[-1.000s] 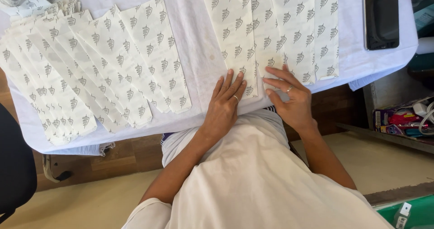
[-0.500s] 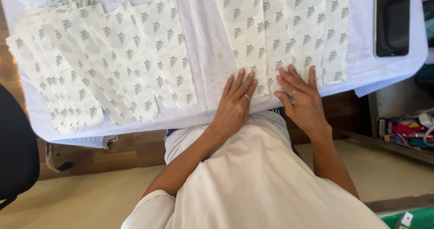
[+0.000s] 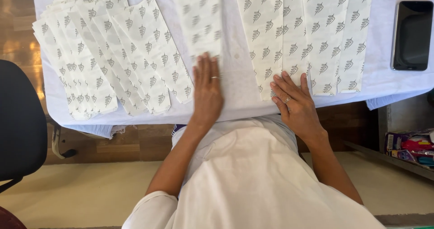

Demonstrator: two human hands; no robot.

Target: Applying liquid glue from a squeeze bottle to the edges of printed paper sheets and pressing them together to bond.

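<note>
a: hands first. left hand [image 3: 207,91] lies flat, palm down, fingers together and stretched toward 12 o'clock, fingertips on the lower edge of a single paper bag [image 3: 201,23]. grip slack, clamped on nothing, just pressing. ring on one finger.

b: that bag, where?

a: white with grey leaf print, lying alone on the table [image 3: 235,82] at 12 o'clock from the left hand, in the gap between the two groups of bags. looks a bit blurred.

b: right hand?

a: right hand [image 3: 296,102] also flat, fingers spread a little, grip apart, holding nothing. fingertips rest on the lower end of the right row of bags [image 3: 312,34], which sits at 12 to 1 o'clock from that hand. those bags overlap side by side, long edges pointing to 12. ring on this hand too.

b: rest of the table?

a: white cloth over it. fanned stack of bags [image 3: 108,57] at 10 o'clock from the left hand, same print, overlapping slantwise, well apart from the single bag's right neighbours. dark phone [image 3: 411,34] at 2 o'clock from the right hand, near the table's right edge, screen off.

b: off the table?

a: black chair back [image 3: 20,120] at 9 o'clock. colourful packets [image 3: 411,147] on a low shelf at 4 o'clock. person wears a white top.
</note>
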